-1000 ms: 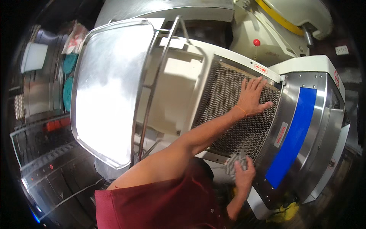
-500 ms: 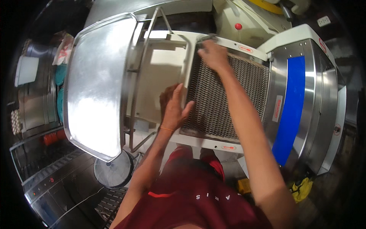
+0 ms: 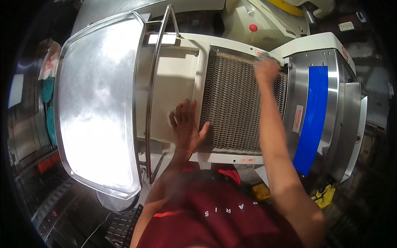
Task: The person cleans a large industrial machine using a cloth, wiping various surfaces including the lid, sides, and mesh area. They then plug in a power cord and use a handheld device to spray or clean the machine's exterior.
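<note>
**Both hands on the wire-mesh belt of a steel machine**

The left hand [image 3: 187,126] lies flat with its fingers [image 3: 180,113] spread and pointing toward twelve o'clock. The palm rests on the cream-coloured panel [image 3: 173,82], and the thumb reaches toward three o'clock to touch the left edge of the wire-mesh belt [image 3: 233,107]. A thin band circles the wrist.

The right hand [image 3: 267,70] is at the belt's far end, at about one o'clock from the left hand. It is blurred, so I cannot tell whether its fingers are spread or closed; they sit on the mesh by the upper right corner, beside the cream frame rail [image 3: 244,49].

The mesh belt fills the middle of the view, sloping between the cream panel at nine o'clock and the steel housing [image 3: 347,124] at three o'clock. That housing carries a blue stripe [image 3: 314,115] running toward six o'clock.

At nine o'clock from the left hand, past a bent steel rod [image 3: 151,103], stands a large shiny steel tray [image 3: 99,107] with rounded corners. A red knob [image 3: 253,27] shows at twelve o'clock, above the belt. The person's dark red shirt [image 3: 219,211] fills the six o'clock edge.
</note>
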Demonstrator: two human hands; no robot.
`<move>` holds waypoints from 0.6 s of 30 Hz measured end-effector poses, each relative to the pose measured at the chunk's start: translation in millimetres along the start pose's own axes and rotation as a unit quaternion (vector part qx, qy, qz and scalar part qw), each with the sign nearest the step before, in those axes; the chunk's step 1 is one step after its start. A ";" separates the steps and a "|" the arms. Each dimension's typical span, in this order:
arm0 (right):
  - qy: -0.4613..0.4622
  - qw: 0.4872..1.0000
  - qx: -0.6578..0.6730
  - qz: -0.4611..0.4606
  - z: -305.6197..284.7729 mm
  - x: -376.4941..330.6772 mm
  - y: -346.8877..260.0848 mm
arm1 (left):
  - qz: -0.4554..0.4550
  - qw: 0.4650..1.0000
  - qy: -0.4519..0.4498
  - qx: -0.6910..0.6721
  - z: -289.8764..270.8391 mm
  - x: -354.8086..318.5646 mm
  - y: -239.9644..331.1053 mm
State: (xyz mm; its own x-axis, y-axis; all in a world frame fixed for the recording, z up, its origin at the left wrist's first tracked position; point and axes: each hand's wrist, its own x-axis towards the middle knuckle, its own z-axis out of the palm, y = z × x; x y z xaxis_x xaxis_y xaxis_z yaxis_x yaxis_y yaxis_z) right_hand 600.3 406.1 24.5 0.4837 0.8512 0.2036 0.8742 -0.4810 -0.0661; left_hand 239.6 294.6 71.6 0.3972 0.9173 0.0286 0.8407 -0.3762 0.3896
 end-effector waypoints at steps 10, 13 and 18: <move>-0.059 0.984 0.052 -0.162 -14.5 0.1 -10.5 | 0.000 1.000 0.002 -0.001 0.0 -1.5 -3.7; -0.004 0.999 -0.024 -0.030 -12.6 -0.5 65.6 | 0.006 1.000 0.005 -0.002 -1.6 1.3 -0.1; -0.100 0.994 0.045 0.029 9.9 26.5 5.6 | 0.017 0.999 0.022 0.034 11.9 0.1 0.3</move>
State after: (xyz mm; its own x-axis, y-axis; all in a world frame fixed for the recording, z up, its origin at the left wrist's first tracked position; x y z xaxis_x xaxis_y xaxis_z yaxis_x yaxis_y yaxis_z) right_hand 618.4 428.1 19.9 0.5241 0.8517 -0.0006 0.8405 -0.5173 -0.1611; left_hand 244.4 293.1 60.8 0.4106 0.9082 0.0813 0.8508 -0.4137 0.3240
